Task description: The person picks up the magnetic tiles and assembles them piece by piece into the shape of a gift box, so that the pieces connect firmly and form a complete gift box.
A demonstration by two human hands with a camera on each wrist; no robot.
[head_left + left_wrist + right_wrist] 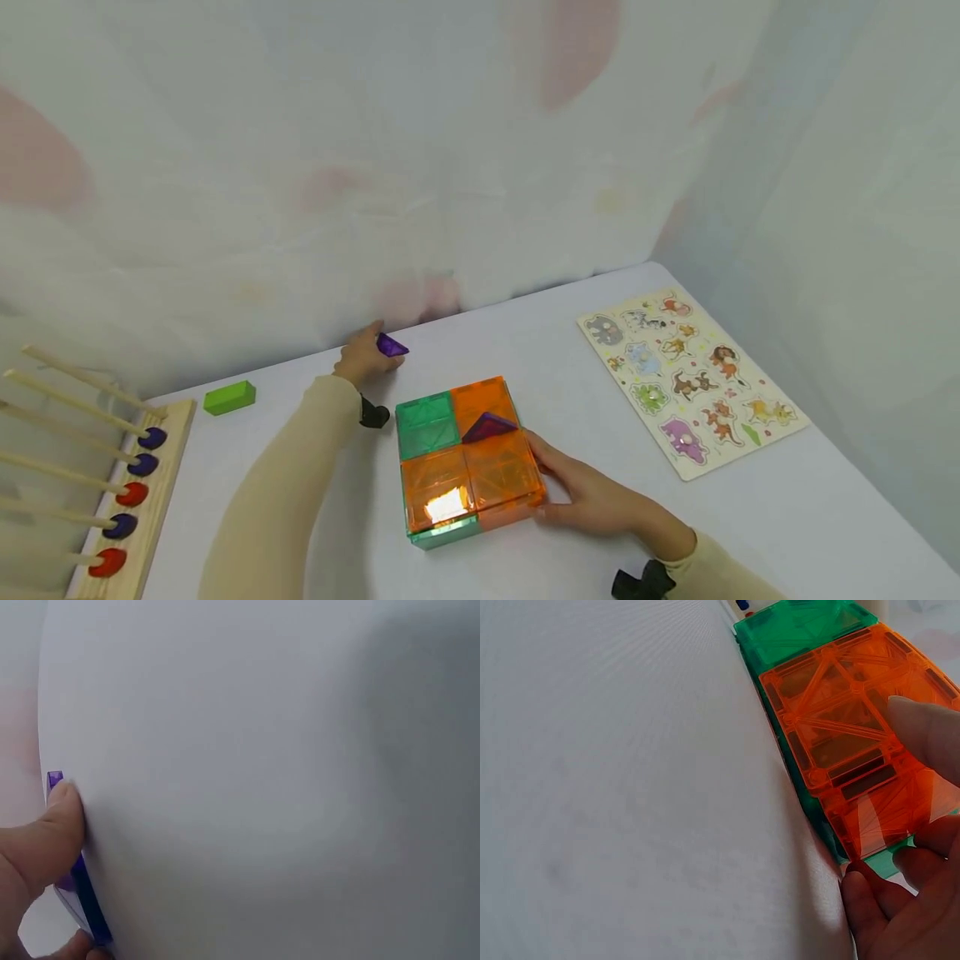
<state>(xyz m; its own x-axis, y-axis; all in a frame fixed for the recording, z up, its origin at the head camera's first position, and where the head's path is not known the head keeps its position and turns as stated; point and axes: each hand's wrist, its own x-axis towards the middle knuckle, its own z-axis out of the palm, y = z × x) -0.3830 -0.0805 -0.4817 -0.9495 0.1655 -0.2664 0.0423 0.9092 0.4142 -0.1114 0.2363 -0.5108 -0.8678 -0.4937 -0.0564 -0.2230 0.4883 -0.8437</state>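
Near the back edge of the table my left hand pinches a purple triangular magnetic tile. In the left wrist view the thumb presses one face of that tile, with fingertips at its lower end. A low square box of magnetic tiles, see-through orange and green, sits in front of me. A second purple triangular tile stands up from its top. My right hand holds the box by its right side. The right wrist view shows fingers curled low against the orange side wall.
On the right lies a wooden animal puzzle board. A green block is at the back left. Beside it, a wooden rack holds upright pegs with red and blue beads. A fabric wall rises behind the table.
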